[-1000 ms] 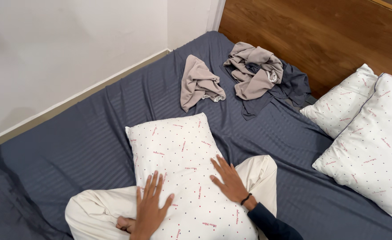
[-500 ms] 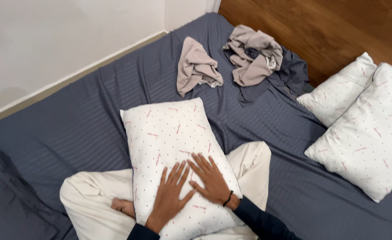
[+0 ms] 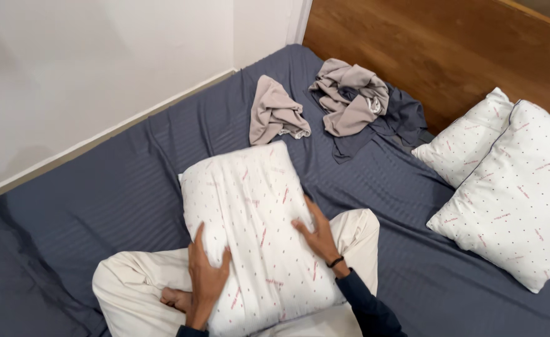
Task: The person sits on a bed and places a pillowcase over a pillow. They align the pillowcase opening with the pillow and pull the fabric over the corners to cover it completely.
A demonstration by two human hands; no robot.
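A: Head view: where is the white patterned pillow [image 3: 256, 231]?

B: It lies lengthwise across the lap of the seated person, over cream trousers [image 3: 131, 287], in the near middle of the dark blue striped bedsheet [image 3: 100, 200].

A: And the hands?

B: The left hand [image 3: 207, 274] clasps the pillow's near left edge, thumb on top, fingers curled onto the fabric. The right hand [image 3: 315, 234] presses flat on the right edge, fingers spread fairly wide, a dark band at the wrist. Both touch the pillow; neither lifts it clear of the lap.

A: Any markings on it?

B: Small red dashes and dots scattered across the white cover.

A: What lies around?

B: Two more white patterned pillows [image 3: 506, 187] sit at the right, overlapping. Far off, a crumpled beige garment [image 3: 275, 115] lies beside a heap of beige and dark blue clothes [image 3: 362, 106], near the wooden headboard [image 3: 437, 56]. A pale wall [image 3: 100, 62] runs along the left. Nothing lies between the pillow and the clothes.
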